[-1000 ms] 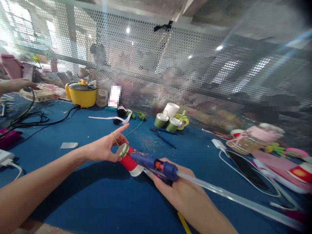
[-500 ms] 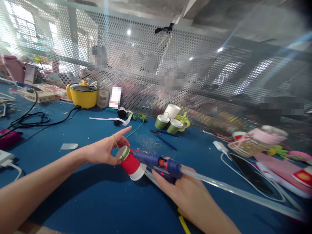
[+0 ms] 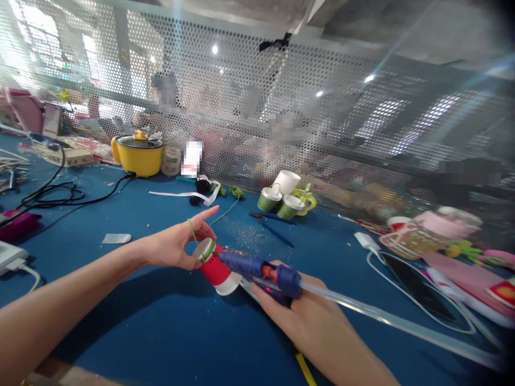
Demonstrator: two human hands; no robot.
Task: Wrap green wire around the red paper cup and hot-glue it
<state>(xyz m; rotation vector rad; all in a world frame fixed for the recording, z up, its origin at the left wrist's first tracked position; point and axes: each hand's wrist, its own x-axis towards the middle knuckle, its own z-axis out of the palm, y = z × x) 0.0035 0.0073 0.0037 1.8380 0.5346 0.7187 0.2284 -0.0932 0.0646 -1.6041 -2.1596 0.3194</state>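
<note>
My left hand (image 3: 177, 245) pinches the base end of a red paper cup (image 3: 215, 269) that lies tilted on the blue table (image 3: 140, 332); the index finger sticks out and a green cord loops over the fingers. A green strip rings the cup's base. My right hand (image 3: 309, 316) grips a blue hot glue gun (image 3: 261, 271), its nozzle touching the cup near the green strip. A long clear glue stick (image 3: 386, 319) trails from the gun's back to the right.
A yellow electric pot (image 3: 139, 154) with black cables stands at the back left. Green paper cups (image 3: 277, 202) and blue scissors (image 3: 271, 225) lie beyond my hands. A phone (image 3: 414, 287) with a white cable and pink craft items sit at right. A perforated metal screen (image 3: 322, 134) closes the table's far side.
The view shifted slightly. Another person's hand at the far left is gone from view. My hands, the cup and the glue gun stay almost where they were.
</note>
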